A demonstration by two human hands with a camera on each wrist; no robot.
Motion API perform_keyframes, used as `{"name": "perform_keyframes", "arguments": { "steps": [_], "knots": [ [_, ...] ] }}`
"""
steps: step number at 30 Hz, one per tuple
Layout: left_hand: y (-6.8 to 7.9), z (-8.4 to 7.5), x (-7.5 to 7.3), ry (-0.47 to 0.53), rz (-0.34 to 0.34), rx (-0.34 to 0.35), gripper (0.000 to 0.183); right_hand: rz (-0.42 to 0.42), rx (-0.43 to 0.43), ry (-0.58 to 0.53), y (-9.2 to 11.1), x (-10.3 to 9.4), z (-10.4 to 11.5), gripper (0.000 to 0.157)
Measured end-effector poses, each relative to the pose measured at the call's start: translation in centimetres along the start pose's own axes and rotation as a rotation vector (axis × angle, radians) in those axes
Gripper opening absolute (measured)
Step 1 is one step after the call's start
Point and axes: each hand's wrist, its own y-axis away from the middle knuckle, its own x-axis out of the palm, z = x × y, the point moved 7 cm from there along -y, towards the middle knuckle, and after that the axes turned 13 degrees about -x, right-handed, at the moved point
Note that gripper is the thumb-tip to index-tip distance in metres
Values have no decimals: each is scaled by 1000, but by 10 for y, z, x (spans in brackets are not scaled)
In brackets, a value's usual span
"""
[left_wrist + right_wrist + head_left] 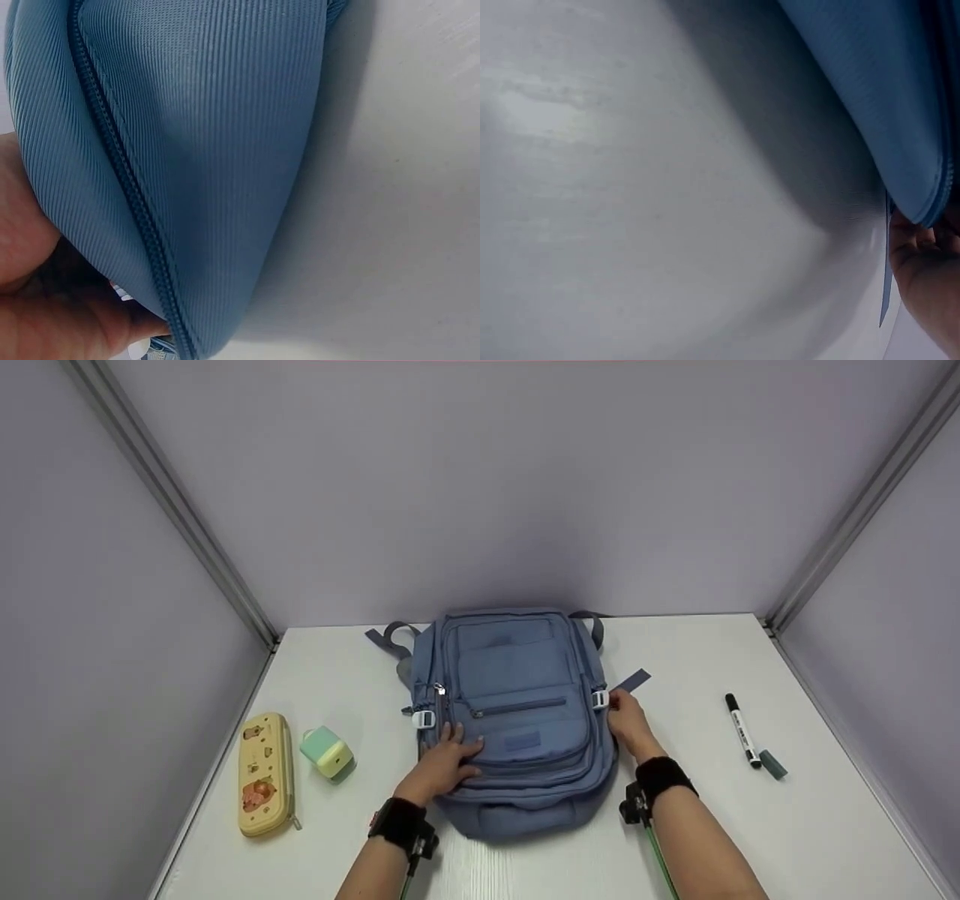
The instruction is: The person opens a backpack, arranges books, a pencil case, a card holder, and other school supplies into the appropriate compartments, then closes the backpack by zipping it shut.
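A blue backpack (517,675) lies flat on its back, front pockets facing up, with a white buckle (424,720) on its left side and another white buckle (600,700) on its right. My left hand (442,765) rests on the lower left of its front, fingers spread over the fabric. In the left wrist view the bag's zipper (124,161) runs beside that hand. My right hand (630,724) is at the bag's right side just below the buckle, fingers curled at the edge. A loose strap end (632,681) sticks out above it; the fingertips are partly hidden by the bag.
On the white table (525,877), a yellow pencil case (264,772) and a green-and-yellow block-shaped object (328,751) lie at the left. A black-and-white marker (742,731) and a small dark green piece (772,765) lie at the right. Grey walls (510,495) enclose the back and sides.
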Motion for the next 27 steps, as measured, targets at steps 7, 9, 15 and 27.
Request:
{"name": "perform_keyframes", "arguments": {
  "steps": [7,9,15,27],
  "knots": [
    [-2,1,2,-63,-21,-24,54,-68,-108,245,4,-2,10,25],
    [-2,1,3,-86,-35,-28,53,-64,-127,306,5,-3,13,23],
    [3,0,5,-136,-97,-15,51,-17,-59,443,12,-13,14,20],
    [9,1,10,-214,-170,-20,52,174,-100,666,43,-23,34,18]
  ]
}}
